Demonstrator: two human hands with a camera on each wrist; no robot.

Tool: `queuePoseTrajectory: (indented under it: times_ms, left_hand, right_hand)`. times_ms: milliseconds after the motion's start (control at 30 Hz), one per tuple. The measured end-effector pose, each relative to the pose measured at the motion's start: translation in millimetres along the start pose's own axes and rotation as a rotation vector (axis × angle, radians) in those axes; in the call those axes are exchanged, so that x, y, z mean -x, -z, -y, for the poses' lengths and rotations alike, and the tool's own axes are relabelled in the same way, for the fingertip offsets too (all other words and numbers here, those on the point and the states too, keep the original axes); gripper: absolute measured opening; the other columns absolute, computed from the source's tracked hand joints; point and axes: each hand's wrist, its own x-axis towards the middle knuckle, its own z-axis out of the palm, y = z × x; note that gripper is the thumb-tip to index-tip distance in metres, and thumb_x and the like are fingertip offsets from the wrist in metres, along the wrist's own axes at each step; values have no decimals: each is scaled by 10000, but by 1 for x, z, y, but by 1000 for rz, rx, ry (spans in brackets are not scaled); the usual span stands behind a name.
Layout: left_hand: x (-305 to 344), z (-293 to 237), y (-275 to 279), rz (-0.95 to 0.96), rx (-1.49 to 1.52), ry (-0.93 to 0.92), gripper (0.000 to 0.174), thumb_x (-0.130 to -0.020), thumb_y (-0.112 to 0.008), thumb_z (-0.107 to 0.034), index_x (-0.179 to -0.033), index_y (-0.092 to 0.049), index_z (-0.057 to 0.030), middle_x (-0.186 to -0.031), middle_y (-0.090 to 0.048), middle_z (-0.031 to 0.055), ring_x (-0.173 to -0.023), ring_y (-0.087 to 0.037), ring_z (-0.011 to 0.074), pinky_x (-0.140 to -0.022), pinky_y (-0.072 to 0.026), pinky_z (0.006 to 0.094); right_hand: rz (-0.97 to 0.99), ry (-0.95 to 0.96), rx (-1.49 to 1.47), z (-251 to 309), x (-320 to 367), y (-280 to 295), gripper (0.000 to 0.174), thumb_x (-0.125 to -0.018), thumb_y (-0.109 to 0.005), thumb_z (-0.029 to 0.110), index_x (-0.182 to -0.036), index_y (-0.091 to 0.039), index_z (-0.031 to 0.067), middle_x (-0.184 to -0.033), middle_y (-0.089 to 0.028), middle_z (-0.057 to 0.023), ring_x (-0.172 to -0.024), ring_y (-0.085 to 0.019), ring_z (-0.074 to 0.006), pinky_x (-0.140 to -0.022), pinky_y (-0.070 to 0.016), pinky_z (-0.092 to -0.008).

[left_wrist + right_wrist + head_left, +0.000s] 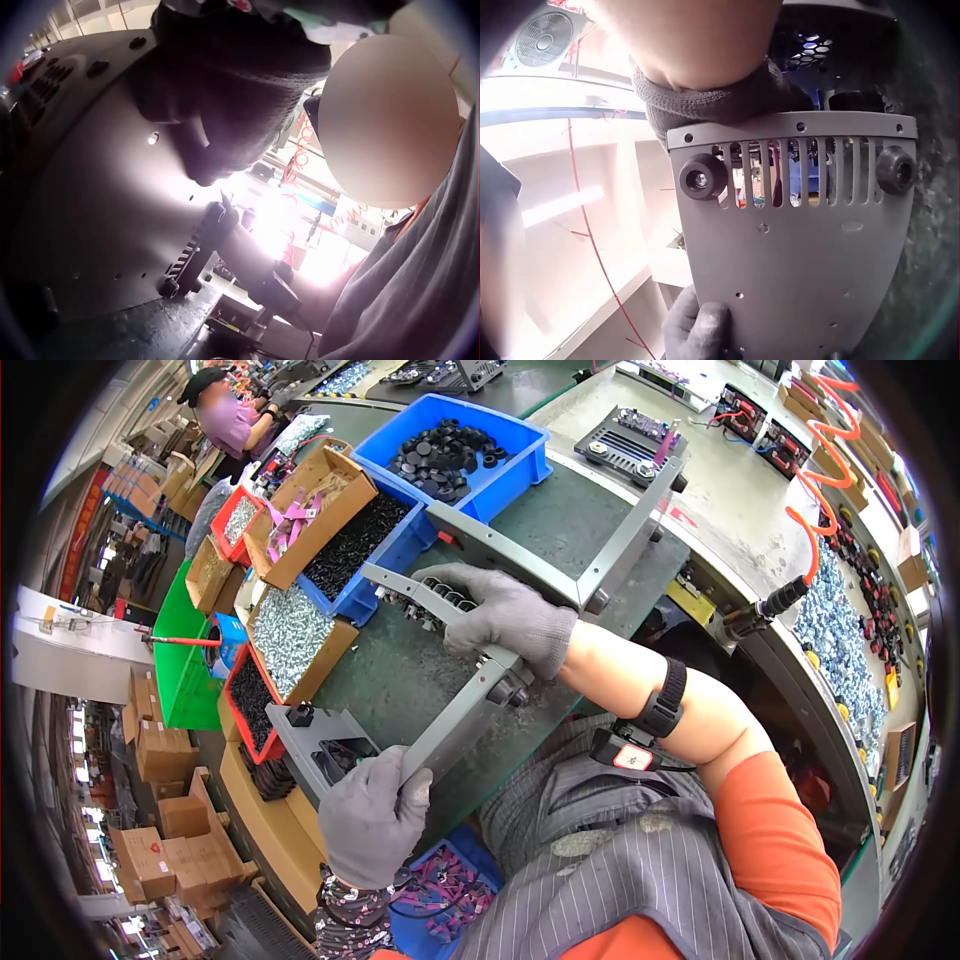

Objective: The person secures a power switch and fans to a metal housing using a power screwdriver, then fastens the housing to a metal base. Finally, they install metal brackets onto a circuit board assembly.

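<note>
Holding the frame (452, 718) upright on its edge seems the step in hand, at the centre of the bench (385, 675). The left hand (372, 822), at 7 o'clock, grips one corner, its thumb bent over the edge; the right hand (515, 622), towards 1, pinches the other end panel between thumb and fingers. Any move from here would call for both ends borne level. Near, at 6, sits a bin (410, 935) of purple parts; at 9–10, screws (290, 635); at 1, a second frame (500, 555); far off, between 10 and 11, a person (228, 425).
</note>
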Motion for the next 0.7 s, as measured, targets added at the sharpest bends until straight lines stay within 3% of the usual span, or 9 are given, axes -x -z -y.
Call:
queuePoseTrajectory:
  times_ms: [133, 167, 200, 267, 400, 467, 533, 633, 700]
  left_hand:
    - [1, 1, 1, 57, 1, -14, 338, -867, -590, -345, -1034, -582, -51, -773, -587, 110, -708, -598, 306, -616, -479, 390]
    - [0, 1, 4, 114, 21, 7, 404, -869, -581, -384, -1082, -570, -41, -834, -592, 131, -761, -597, 321, -668, -484, 399]
    - [-4, 1, 11, 114, 8, 3, 404, -869, -581, -384, -1082, -570, -41, -834, -592, 131, -761, -597, 321, -668, -484, 399]
    - [-25, -1, 33, 130, -200, -193, 568, -872, -539, -477, -1194, -509, -10, -1031, -560, 193, -943, -559, 371, -814, -453, 437]
    - [-79, -19, 83, 11, -272, -220, 621, -858, -544, -488, -1244, -483, -6, -1162, -520, 219, -1068, -510, 401, -889, -417, 460]
    - [-117, -37, 85, 20, -108, -402, 519, -852, -566, -409, -1189, -528, -16, -1111, -562, 190, -1044, -538, 360, -881, -432, 436]
    - [-151, -52, 69, 76, -69, -490, 486, -841, -584, -357, -1183, -537, -16, -1104, -573, 182, -1029, -555, 347, -879, -440, 425]
    - [-197, -79, 30, 228, -8, -624, 427, -849, -582, -308, -1165, -553, -23, -1081, -593, 168, -998, -582, 317, -876, -456, 398]
    - [-216, -105, 10, 383, -66, -547, 473, -874, -556, -317, -1243, -492, -27, -1095, -593, 194, -1018, -576, 335, -877, -464, 394]
  right_hand:
    - [-14, 118, -44, -22, -13, 3, 675, -684, -619, 47, -1328, -421, 9, -857, -615, -50, -796, -610, -117, -727, -507, -266]
    - [-26, 129, -49, -21, -8, 5, 643, -741, -656, 111, -1326, -417, -4, -1030, -603, -115, -985, -580, -162, -919, -434, -305]
    - [-23, 139, -57, -21, -2, 5, 643, -741, -656, 111, -1326, -417, -4, -1030, -603, -115, -985, -580, -162, -919, -434, -305]
    - [-346, 884, 449, -23, 16, 2, 615, -708, -713, 217, -1233, -501, -22, -1136, -558, -188, -1063, -559, -283, -937, -429, -369]
    - [-193, 1329, 489, -6, 93, 26, 532, -787, -663, 277, -1178, -501, -45, -1200, -523, -191, -1124, -514, -328, -952, -415, -412]
    - [-287, 1375, 516, -8, 104, 56, 504, -810, -625, 243, -1204, -482, -35, -1202, -525, -169, -1137, -503, -288, -969, -398, -399]
    - [-613, 973, 383, -18, 117, 79, 459, -858, -556, 204, -1236, -457, -37, -1196, -530, -155, -1124, -502, -243, -978, -382, -370]
    - [-864, 742, 290, -19, 114, 132, 425, -906, -480, 151, -1295, -422, -12, -1204, -519, -150, -1118, -498, -205, -980, -374, -334]
    - [-1002, 662, 307, -29, 114, 162, 428, -909, -499, 151, -1309, -426, 17, -1197, -519, -151, -1115, -498, -195, -961, -392, -314]
